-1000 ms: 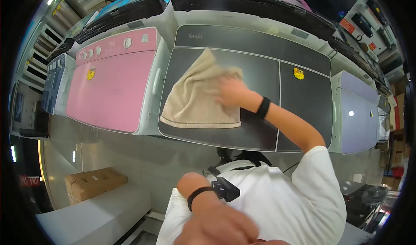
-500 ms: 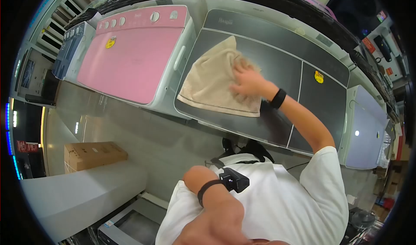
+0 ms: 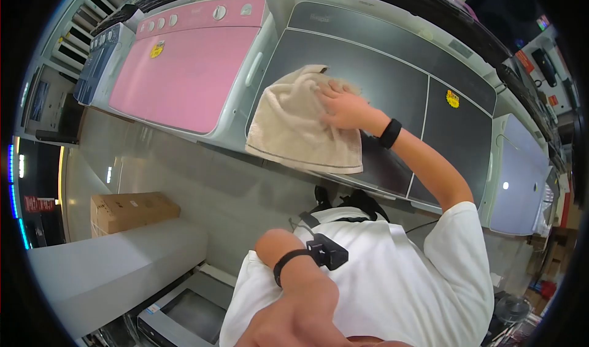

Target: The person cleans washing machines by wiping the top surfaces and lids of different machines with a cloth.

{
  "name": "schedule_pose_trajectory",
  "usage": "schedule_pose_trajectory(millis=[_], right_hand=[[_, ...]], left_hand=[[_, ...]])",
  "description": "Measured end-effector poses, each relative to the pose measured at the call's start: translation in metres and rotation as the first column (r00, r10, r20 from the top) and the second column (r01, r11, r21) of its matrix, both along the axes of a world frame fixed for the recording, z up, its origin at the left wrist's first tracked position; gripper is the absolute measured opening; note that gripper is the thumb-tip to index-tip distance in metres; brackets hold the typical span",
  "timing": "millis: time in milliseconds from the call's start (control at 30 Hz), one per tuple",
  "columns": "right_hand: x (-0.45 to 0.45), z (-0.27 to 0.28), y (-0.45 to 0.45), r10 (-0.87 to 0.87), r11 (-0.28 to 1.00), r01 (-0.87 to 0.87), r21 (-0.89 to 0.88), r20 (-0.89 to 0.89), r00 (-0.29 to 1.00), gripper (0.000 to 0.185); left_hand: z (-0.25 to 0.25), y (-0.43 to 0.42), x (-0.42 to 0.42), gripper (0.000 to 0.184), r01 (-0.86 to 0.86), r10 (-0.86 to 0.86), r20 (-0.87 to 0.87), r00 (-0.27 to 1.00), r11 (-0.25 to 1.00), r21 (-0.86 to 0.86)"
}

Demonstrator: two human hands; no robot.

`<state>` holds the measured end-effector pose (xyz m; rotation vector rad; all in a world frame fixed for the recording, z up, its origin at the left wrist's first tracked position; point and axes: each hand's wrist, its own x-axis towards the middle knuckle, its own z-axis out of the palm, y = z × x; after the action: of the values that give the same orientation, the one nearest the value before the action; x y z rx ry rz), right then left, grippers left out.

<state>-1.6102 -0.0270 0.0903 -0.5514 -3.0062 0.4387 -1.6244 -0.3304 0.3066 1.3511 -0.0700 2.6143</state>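
Observation:
A beige towel (image 3: 288, 120) lies bunched on the dark grey top of a washing machine (image 3: 392, 65), its hemmed edge reaching over the front rim. Resting on the towel's right part is my right hand (image 3: 346, 106), palm down with the fingers spread; a black band is on that wrist. My left hand (image 3: 294, 316) is raised close to the camera at the bottom, in front of my white shirt. Its fingers are out of sight. Strapped to the left wrist is a small black device (image 3: 328, 251). A yellow sticker (image 3: 453, 99) marks the right lid.
To the left stand a pink-topped washing machine (image 3: 184, 77) and a small blue one (image 3: 98, 65). A pale lilac-topped machine (image 3: 518, 175) is at right. Behind me on the floor are a cardboard box (image 3: 135, 212) and a long white appliance (image 3: 116, 267).
My right hand has moved slightly left on the towel. The towel has shifted toward the front edge and bunched up more. My left hand stays raised near the camera.

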Motion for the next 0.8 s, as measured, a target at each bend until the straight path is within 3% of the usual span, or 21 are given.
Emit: schedule_pose_trajectory(millis=[67,133,167,200,267,333,400,467,600,633,733,800], right_hand=[[0.006,0.008,-0.022,0.122,0.991,-0.127,0.048,0.103,0.987,0.075],[0.032,0.013,-0.046,0.190,0.980,-0.195,0.027,0.139,0.972,0.076],[0.053,0.012,-0.061,0.203,0.979,-0.202,-0.020,0.115,0.972,0.076],[0.075,0.010,-0.075,0.214,0.976,-0.208,-0.071,0.089,0.973,0.076],[0.122,0.012,-0.093,0.159,0.985,-0.151,-0.086,0.099,0.982,0.073],[0.156,0.009,-0.085,0.102,0.994,-0.095,-0.062,0.113,0.988,0.071],[0.174,0.005,-0.055,0.047,0.999,-0.047,-0.002,0.133,0.990,0.069],[0.165,0.001,-0.027,-0.089,0.994,0.094,-0.054,0.089,0.992,0.068],[0.144,0.011,-0.051,-0.208,0.978,0.207,0.019,0.081,0.975,0.066],[0.151,0.007,-0.066,-0.159,0.987,0.157,0.037,0.050,0.986,0.065],[0.189,0.014,-0.118,-0.103,0.988,0.106,-0.112,0.038,0.994,0.063],[0.227,0.021,-0.150,-0.191,0.965,0.199,-0.168,0.062,0.980,0.061]], left_hand=[[-0.032,0.000,-0.029,0.006,0.208,-0.207,-0.190,0.960,0.978,-0.015],[-0.064,0.014,-0.054,0.012,0.009,-0.147,-0.407,0.901,0.947,-0.322],[-0.074,0.024,-0.061,0.019,-0.348,0.012,-0.556,0.831,0.791,-0.503],[-0.088,0.034,-0.067,0.026,-0.656,0.092,-0.718,0.690,0.499,-0.566],[-0.150,0.055,-0.082,0.038,-0.823,-0.013,-0.826,0.563,0.083,-0.562],[-0.221,0.053,-0.101,0.046,-0.884,-0.115,-0.877,0.467,-0.042,-0.466],[-0.242,0.058,-0.098,0.055,-0.942,-0.220,-0.918,0.329,-0.139,-0.304],[-0.247,0.074,-0.089,0.064,-0.981,-0.338,-0.932,0.129,-0.181,-0.070],[-0.252,0.114,-0.064,0.073,-0.991,-0.373,-0.919,0.129,-0.088,-0.104],[-0.250,0.117,-0.057,0.074,-0.992,-0.399,-0.909,0.123,-0.079,-0.099],[-0.244,0.110,-0.042,0.075,-0.992,-0.485,-0.869,0.095,0.030,-0.125],[-0.242,0.089,-0.033,0.076,-0.985,-0.524,-0.849,0.071,0.095,-0.141]])
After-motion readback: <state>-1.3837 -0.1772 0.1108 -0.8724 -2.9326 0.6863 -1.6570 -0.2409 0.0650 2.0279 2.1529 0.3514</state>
